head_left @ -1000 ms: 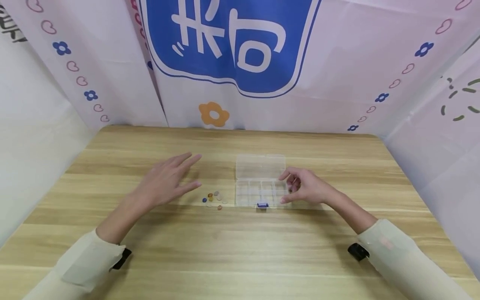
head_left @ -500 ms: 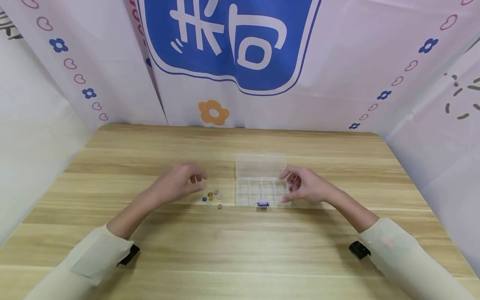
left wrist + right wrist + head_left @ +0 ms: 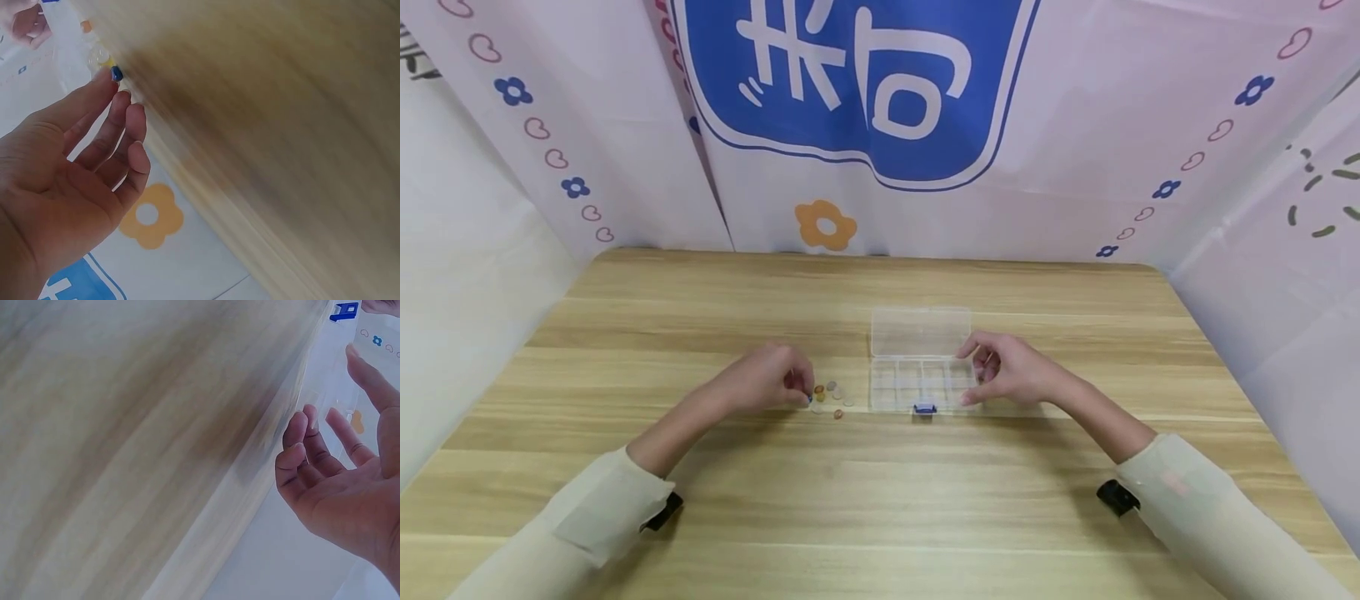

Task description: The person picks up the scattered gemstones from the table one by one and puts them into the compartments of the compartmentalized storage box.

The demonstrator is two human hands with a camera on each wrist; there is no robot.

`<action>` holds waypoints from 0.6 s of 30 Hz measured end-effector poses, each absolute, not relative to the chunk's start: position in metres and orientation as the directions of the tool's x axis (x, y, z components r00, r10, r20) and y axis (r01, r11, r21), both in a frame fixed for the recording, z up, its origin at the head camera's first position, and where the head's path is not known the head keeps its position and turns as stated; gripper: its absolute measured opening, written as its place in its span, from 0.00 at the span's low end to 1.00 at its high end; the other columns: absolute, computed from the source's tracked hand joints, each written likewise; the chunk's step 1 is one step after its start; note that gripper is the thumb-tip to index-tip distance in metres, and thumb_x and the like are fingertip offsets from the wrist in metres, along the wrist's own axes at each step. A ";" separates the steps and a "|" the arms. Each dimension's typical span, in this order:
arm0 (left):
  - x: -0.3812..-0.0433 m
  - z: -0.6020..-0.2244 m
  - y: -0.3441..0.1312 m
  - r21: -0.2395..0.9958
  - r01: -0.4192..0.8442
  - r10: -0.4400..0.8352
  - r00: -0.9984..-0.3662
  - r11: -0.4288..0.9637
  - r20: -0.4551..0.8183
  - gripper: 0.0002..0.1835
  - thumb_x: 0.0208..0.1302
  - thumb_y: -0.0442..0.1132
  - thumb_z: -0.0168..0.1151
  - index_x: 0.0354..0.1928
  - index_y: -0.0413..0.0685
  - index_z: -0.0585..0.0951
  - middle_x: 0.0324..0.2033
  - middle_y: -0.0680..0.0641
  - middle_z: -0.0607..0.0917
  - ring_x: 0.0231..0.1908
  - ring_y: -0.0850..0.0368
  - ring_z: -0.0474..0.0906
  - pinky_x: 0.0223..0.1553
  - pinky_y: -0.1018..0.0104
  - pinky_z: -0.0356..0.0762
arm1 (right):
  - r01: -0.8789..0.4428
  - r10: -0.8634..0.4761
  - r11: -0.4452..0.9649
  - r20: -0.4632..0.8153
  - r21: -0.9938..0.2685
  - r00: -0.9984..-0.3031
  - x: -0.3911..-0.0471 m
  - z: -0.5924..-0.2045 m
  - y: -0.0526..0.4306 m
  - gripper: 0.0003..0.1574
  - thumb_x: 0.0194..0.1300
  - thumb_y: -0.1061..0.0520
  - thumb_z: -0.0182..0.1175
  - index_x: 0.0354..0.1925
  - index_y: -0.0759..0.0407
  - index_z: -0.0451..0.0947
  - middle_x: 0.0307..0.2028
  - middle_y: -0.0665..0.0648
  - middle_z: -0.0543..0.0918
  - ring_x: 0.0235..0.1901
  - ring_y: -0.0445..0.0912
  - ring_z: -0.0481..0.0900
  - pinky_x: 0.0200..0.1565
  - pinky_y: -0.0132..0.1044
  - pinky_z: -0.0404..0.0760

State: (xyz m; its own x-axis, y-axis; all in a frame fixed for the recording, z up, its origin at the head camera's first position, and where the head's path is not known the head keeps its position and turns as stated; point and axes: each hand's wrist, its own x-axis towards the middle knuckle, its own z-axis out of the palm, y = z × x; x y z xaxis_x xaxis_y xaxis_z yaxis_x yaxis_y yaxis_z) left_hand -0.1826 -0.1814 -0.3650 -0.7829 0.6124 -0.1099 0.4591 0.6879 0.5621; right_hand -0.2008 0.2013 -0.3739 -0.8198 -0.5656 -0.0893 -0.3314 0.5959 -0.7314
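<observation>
My left hand (image 3: pixel 767 379) reaches down at the left of a small group of gems, its thumb and index finger pinching a blue gem (image 3: pixel 117 74). In the left wrist view the blue gem shows at the thumb tip, with the other fingers loosely curled. An amber gem (image 3: pixel 821 397), an orange gem (image 3: pixel 838 414) and several pale ones lie just beside it on the wooden table. My right hand (image 3: pixel 1011 371) holds the right side of a clear compartment box (image 3: pixel 910 410), thumb at the front corner and index finger near the hinge. The box's compartments show no gems.
The clear lid (image 3: pixel 921 332) lies tipped back behind the box, and a blue latch (image 3: pixel 925 409) sits at its front. A printed curtain (image 3: pixel 1075 167) hangs along the back edge of the wooden table (image 3: pixel 850 500).
My left hand has moved down and right to the gems, its spread fingers drawing together around the blue one. The right hand has stayed at the box.
</observation>
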 end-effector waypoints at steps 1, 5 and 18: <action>-0.182 -0.364 -0.181 0.558 0.461 0.613 -0.782 0.690 -0.111 0.06 0.59 0.28 0.75 0.29 0.45 0.86 0.25 0.54 0.82 0.27 0.61 0.75 0.30 0.69 0.76 | -0.333 -0.567 0.594 -0.087 -0.732 -0.819 -0.201 -0.373 0.201 0.35 0.52 0.57 0.82 0.53 0.68 0.77 0.34 0.58 0.79 0.32 0.46 0.76 0.37 0.34 0.78; -0.182 -0.364 -0.180 0.537 0.465 0.610 -0.783 0.703 -0.122 0.07 0.60 0.28 0.74 0.29 0.45 0.86 0.25 0.54 0.83 0.27 0.62 0.75 0.31 0.69 0.77 | -0.344 -0.577 0.587 -0.080 -0.733 -0.813 -0.201 -0.373 0.201 0.35 0.52 0.58 0.82 0.53 0.69 0.77 0.34 0.58 0.79 0.31 0.46 0.75 0.36 0.34 0.77; -0.180 -0.363 -0.180 0.529 0.467 0.617 -0.773 0.709 -0.145 0.10 0.61 0.27 0.72 0.27 0.48 0.83 0.25 0.54 0.81 0.27 0.61 0.74 0.32 0.68 0.76 | -0.349 -0.577 0.598 -0.085 -0.721 -0.812 -0.201 -0.372 0.201 0.35 0.52 0.57 0.82 0.53 0.69 0.77 0.34 0.58 0.79 0.31 0.46 0.74 0.36 0.34 0.77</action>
State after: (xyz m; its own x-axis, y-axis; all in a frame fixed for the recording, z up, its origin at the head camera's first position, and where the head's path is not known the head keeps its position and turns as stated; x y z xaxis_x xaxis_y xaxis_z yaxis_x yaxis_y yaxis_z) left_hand -0.1804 -0.1802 -0.3629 -0.7732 0.6174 -0.1447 0.4670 0.7088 0.5287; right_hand -0.2011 0.2005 -0.3718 -0.8123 -0.5770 -0.0853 -0.3490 0.5981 -0.7215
